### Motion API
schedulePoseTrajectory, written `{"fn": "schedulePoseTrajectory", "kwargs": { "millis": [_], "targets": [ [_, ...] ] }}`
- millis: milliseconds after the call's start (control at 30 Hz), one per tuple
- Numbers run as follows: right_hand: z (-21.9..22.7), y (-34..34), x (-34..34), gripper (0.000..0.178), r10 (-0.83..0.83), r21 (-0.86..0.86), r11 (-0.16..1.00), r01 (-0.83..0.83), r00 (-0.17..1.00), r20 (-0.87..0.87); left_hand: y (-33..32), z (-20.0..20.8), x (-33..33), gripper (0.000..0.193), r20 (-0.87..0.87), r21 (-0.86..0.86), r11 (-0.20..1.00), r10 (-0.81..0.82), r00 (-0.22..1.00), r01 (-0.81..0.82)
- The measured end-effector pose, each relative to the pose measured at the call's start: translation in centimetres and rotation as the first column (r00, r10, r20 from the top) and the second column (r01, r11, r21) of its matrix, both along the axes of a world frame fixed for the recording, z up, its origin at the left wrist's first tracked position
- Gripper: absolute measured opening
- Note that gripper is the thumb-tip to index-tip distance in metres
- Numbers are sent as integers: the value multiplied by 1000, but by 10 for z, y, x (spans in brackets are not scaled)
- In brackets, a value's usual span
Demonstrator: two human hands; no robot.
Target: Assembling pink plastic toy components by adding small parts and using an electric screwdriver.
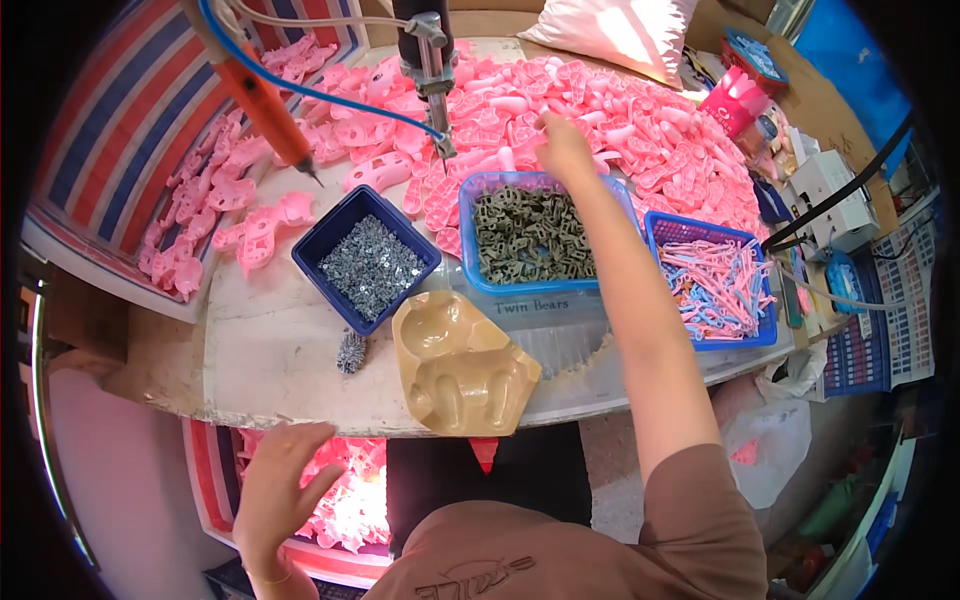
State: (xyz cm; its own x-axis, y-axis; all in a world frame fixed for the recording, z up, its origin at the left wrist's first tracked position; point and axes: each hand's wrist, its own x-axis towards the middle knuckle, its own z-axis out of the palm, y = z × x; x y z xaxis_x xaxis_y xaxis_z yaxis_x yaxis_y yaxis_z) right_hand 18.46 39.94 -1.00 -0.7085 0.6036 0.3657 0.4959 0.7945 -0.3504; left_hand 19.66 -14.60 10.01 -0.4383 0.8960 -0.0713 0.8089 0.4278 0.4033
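Note:
My right hand (566,152) reaches over the far side of the table into a wide heap of pink plastic parts (640,140). Its fingers are partly hidden, so whether they grip a part is unclear. At the near left, my left hand (284,488) hovers below the table edge, holding nothing, thumb and fingers apart. A tan moulded holding block (465,365) with smooth hollows lies at the front edge with no part in it. Behind it are a dark blue bin of small screws (370,262) and a light blue tub of dark green parts (530,235).
An orange screwdriver (262,105) and a black-and-metal vertical tool (430,70) hang above the table. On the right stands a blue basket (735,343) of pink and blue sticks. Pink pieces fill a striped container (345,500) below. A small screw cluster (351,353) lies beside the bin.

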Motion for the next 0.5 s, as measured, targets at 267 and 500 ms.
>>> {"fn": "schedulePoseTrajectory", "kwargs": {
  "millis": [267,500],
  "targets": [
    [97,-72,85,29,632,-777,509,-370,774,45,110,-48,22,47,44,430,891,-180,983,143],
    [80,-139,121,29,853,-953,-46,-298,485,-192,161,-84,46,50,-37,626,710,-386,922,323]
  ]
}}
